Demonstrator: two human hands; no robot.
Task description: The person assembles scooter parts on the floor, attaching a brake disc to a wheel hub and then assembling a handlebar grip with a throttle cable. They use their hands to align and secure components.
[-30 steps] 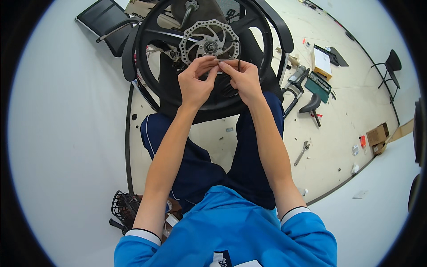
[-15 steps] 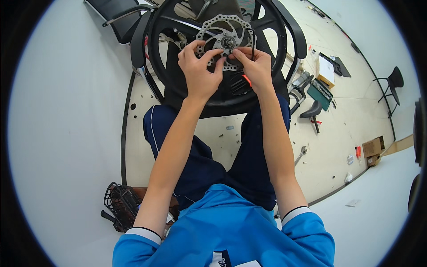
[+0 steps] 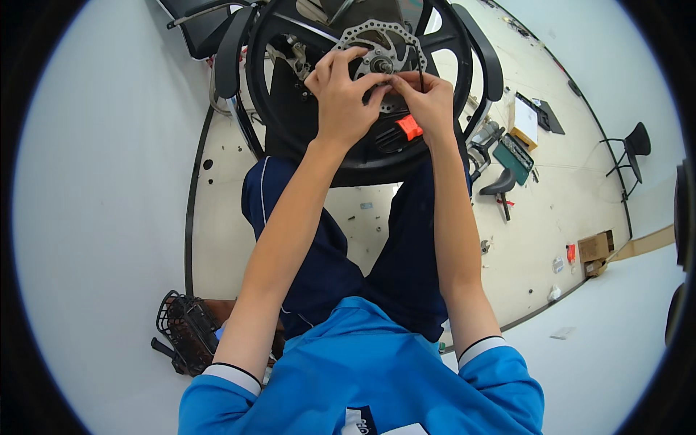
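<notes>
A silver brake rotor [image 3: 370, 30] with a drilled rim is seated around the hub [image 3: 382, 65] of a black spoked wheel [image 3: 255, 87], which lies flat on a black chair. My left hand [image 3: 344, 94] is over the rotor's left side, thumb and forefinger pinched by the hub; what lies between them is too small to make out. My right hand [image 3: 429, 105] meets those fingertips, its thumb and forefinger closed. A thin black L-shaped hex key [image 3: 420, 64] sticks up from its fingers. Below it rests a black and orange tool holder [image 3: 409, 127].
Chair armrests [image 3: 484, 54] flank the wheel. On the floor to the right are a bicycle saddle [image 3: 500, 183], a green tool case [image 3: 513, 161], a white-topped box [image 3: 523, 122] and a cardboard box [image 3: 596, 246]. A black wire basket [image 3: 185, 322] stands lower left.
Both hands have shifted slightly right and closer together, the left fingertips now meeting the right ones by the hub. The wheel and rotor appear a little further right; more of the orange piece shows.
</notes>
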